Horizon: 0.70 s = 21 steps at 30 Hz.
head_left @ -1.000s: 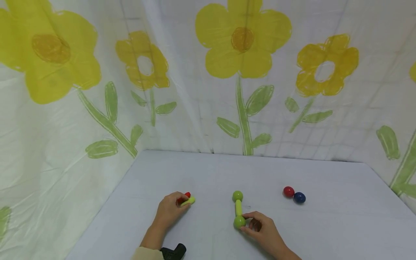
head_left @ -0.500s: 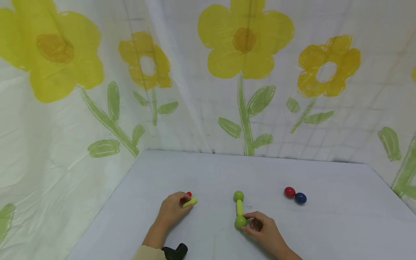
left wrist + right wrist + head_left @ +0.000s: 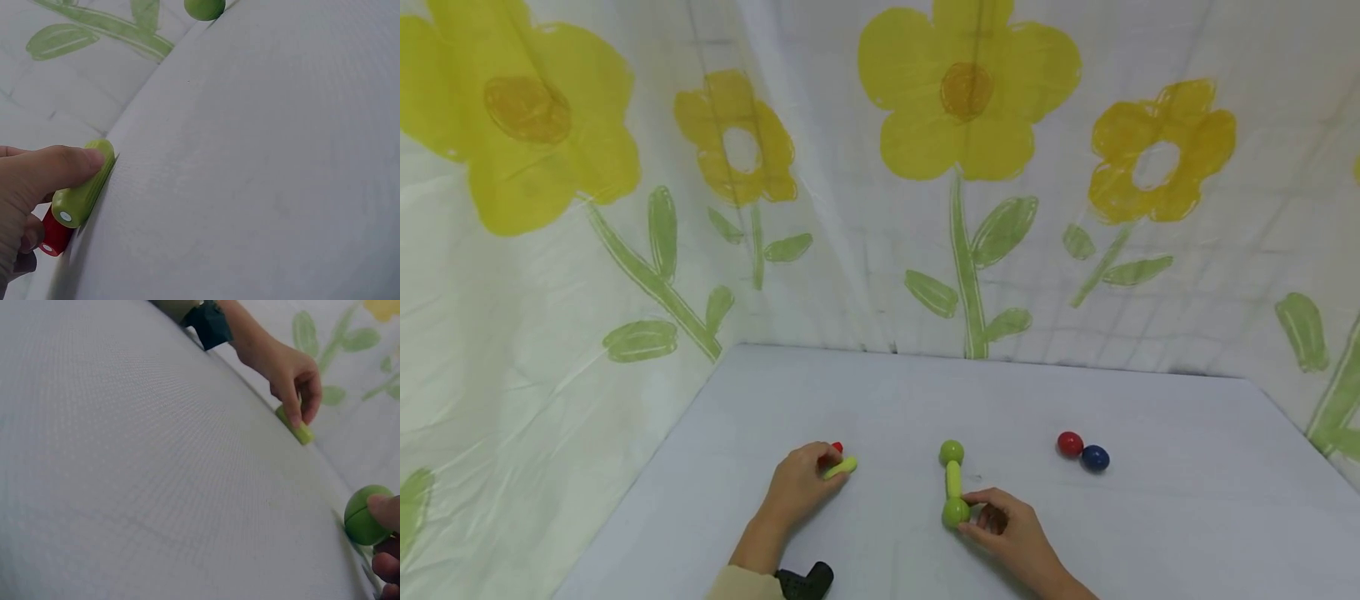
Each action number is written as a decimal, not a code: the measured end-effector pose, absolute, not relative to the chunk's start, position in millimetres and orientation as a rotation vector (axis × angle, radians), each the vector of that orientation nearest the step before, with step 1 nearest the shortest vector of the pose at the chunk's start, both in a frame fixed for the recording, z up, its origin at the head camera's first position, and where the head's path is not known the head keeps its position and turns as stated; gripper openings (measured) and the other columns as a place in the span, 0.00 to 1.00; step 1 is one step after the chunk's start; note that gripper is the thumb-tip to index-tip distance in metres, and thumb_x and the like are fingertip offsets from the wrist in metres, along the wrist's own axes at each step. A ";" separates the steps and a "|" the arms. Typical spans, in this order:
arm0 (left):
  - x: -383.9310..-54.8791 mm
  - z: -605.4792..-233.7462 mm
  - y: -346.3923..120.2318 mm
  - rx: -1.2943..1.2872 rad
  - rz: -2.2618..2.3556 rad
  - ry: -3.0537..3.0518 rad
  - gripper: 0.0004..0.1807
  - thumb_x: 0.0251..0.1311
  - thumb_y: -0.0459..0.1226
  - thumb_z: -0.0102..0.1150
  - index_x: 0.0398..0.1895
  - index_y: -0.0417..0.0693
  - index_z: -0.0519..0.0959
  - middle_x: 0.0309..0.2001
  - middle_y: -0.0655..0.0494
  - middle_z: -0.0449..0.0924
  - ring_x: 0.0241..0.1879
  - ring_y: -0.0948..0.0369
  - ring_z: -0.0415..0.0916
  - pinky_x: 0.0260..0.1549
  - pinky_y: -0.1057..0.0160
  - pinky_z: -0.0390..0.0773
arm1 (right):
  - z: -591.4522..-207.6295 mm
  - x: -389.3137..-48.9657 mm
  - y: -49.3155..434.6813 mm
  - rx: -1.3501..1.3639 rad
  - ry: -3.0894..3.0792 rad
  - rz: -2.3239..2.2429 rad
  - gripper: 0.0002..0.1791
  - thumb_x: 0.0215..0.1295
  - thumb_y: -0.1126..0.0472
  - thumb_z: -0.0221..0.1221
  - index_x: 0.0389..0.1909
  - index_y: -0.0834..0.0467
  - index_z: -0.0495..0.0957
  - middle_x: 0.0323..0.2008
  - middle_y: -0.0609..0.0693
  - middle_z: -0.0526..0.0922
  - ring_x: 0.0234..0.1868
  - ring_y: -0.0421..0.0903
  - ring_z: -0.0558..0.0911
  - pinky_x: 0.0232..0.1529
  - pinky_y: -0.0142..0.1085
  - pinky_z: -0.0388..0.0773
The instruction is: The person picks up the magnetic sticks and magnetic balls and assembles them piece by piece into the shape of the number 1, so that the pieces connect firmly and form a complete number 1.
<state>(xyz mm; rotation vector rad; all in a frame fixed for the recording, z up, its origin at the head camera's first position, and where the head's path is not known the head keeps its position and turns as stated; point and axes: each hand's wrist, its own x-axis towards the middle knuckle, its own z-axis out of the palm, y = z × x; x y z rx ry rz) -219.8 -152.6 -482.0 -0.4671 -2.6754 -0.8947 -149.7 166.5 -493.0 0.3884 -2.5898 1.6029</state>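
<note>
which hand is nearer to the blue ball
Right. The right hand, holding the nearer green ball, is left of the blue ball and closer to the person. The left hand is much farther left, holding a yellow-green rod.

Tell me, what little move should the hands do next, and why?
Maybe the left hand should carry its green stick over to the near ball. The right hand pinches that ball, and the middle stick and far ball line up beyond it, so another stick could perhaps join there.
</note>
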 end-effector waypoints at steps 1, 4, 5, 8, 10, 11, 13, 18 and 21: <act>-219.6 -481.3 -152.3 -0.466 -0.897 -2.679 0.11 0.46 0.35 0.75 0.30 0.47 0.81 0.31 0.61 0.80 0.31 0.64 0.76 0.32 0.63 0.76 | -493.0 -149.7 166.8 0.387 -2.591 1.606 0.18 0.53 0.62 0.71 0.45 0.59 0.81 0.29 0.45 0.78 0.25 0.36 0.72 0.25 0.29 0.72; -218.6 -478.7 -151.3 -0.472 -0.885 -2.704 0.10 0.47 0.35 0.75 0.32 0.46 0.82 0.32 0.59 0.81 0.32 0.63 0.77 0.33 0.61 0.77 | -492.2 -149.6 167.2 0.394 -2.589 1.615 0.18 0.53 0.62 0.71 0.45 0.60 0.81 0.29 0.45 0.77 0.25 0.36 0.72 0.25 0.29 0.72; -218.3 -477.8 -150.9 -0.473 -0.878 -2.713 0.10 0.47 0.35 0.75 0.32 0.46 0.82 0.32 0.59 0.81 0.32 0.63 0.77 0.33 0.61 0.77 | -491.6 -149.5 167.2 0.399 -2.583 1.622 0.18 0.53 0.62 0.71 0.45 0.60 0.81 0.29 0.45 0.77 0.25 0.36 0.72 0.25 0.29 0.72; -217.5 -475.8 -149.8 -0.467 -0.857 -2.747 0.10 0.48 0.36 0.74 0.33 0.44 0.83 0.33 0.58 0.82 0.34 0.62 0.78 0.35 0.59 0.78 | -490.2 -149.4 167.1 0.407 -2.575 1.632 0.18 0.54 0.61 0.71 0.45 0.60 0.81 0.29 0.45 0.77 0.26 0.35 0.71 0.25 0.29 0.71; -217.1 -475.3 -149.0 -0.461 -0.850 -2.762 0.11 0.48 0.36 0.74 0.34 0.44 0.84 0.33 0.57 0.83 0.34 0.61 0.78 0.35 0.58 0.78 | -489.7 -149.1 167.1 0.412 -2.565 1.636 0.18 0.54 0.62 0.71 0.45 0.61 0.81 0.29 0.45 0.77 0.26 0.35 0.71 0.25 0.29 0.71; -216.7 -474.7 -148.6 -0.461 -0.846 -2.769 0.11 0.48 0.37 0.74 0.34 0.44 0.84 0.34 0.57 0.83 0.34 0.61 0.78 0.35 0.58 0.78 | -489.7 -148.8 167.1 0.411 -2.566 1.630 0.18 0.54 0.61 0.71 0.45 0.60 0.81 0.29 0.45 0.77 0.26 0.35 0.71 0.25 0.28 0.72; -216.3 -473.9 -147.9 -0.452 -0.843 -2.785 0.11 0.49 0.37 0.74 0.34 0.44 0.84 0.34 0.57 0.83 0.35 0.60 0.78 0.36 0.57 0.78 | -490.0 -148.5 167.3 0.418 -2.560 1.624 0.18 0.54 0.61 0.71 0.45 0.61 0.81 0.29 0.45 0.77 0.26 0.35 0.71 0.25 0.29 0.72; -215.5 -469.9 -145.2 -0.434 -0.815 -2.829 0.11 0.50 0.37 0.74 0.35 0.43 0.84 0.34 0.57 0.82 0.34 0.60 0.78 0.35 0.57 0.78 | -492.5 -149.6 167.7 0.459 -2.536 1.621 0.17 0.54 0.62 0.71 0.45 0.62 0.81 0.30 0.46 0.78 0.25 0.35 0.71 0.24 0.29 0.72; -214.4 -466.7 -143.2 -0.429 -0.790 -2.855 0.11 0.50 0.36 0.73 0.35 0.42 0.83 0.33 0.57 0.81 0.34 0.60 0.77 0.34 0.57 0.77 | -493.6 -150.9 167.1 0.453 -2.545 1.620 0.17 0.53 0.62 0.71 0.45 0.60 0.82 0.30 0.45 0.78 0.25 0.35 0.72 0.24 0.29 0.72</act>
